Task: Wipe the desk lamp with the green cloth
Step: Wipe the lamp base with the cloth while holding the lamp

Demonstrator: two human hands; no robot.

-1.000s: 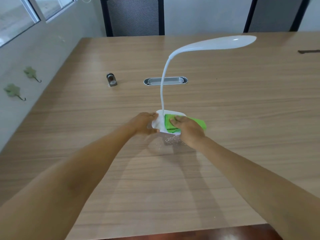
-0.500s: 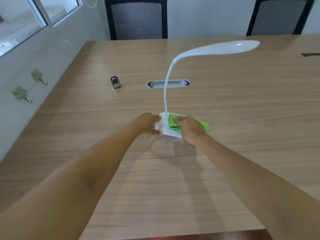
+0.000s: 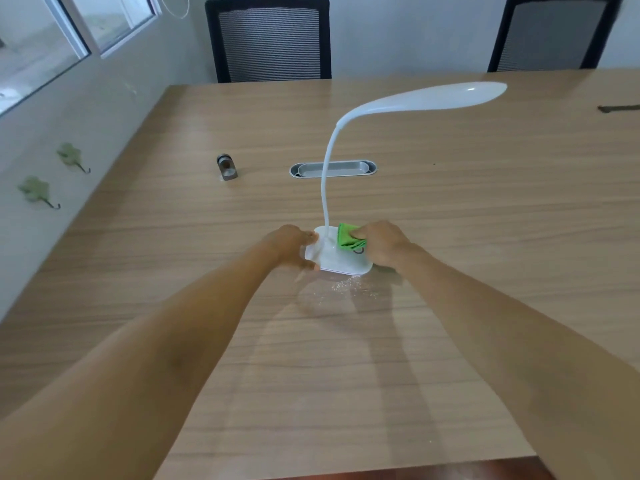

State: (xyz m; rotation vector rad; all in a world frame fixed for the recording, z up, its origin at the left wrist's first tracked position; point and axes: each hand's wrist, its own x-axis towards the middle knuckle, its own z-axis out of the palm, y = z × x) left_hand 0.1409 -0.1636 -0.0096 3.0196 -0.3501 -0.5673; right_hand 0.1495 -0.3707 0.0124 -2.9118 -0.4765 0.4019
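Lamp (image 3: 341, 259) cleaning at a wooden table (image 3: 485, 209): the white base is steadied at its left edge by the left hand (image 3: 289, 247), its fingers curled against the rim, while a bunched cloth (image 3: 348, 237) (bright green) is pinched in the closed fingers of the right hand (image 3: 382, 245) and pressed onto the base's far right part, just beside the foot of the stem. The thin white neck is seen rising from the base and bending right into a long flat head above the tabletop. A scatter of pale specks (image 3: 349, 287) is visible on the wood just in front of the base. Farther back, a small metal object (image 3: 227, 167) and an oval cable slot (image 3: 349, 168) are set into view, with two black chairs (image 3: 270, 39) beyond the far edge.
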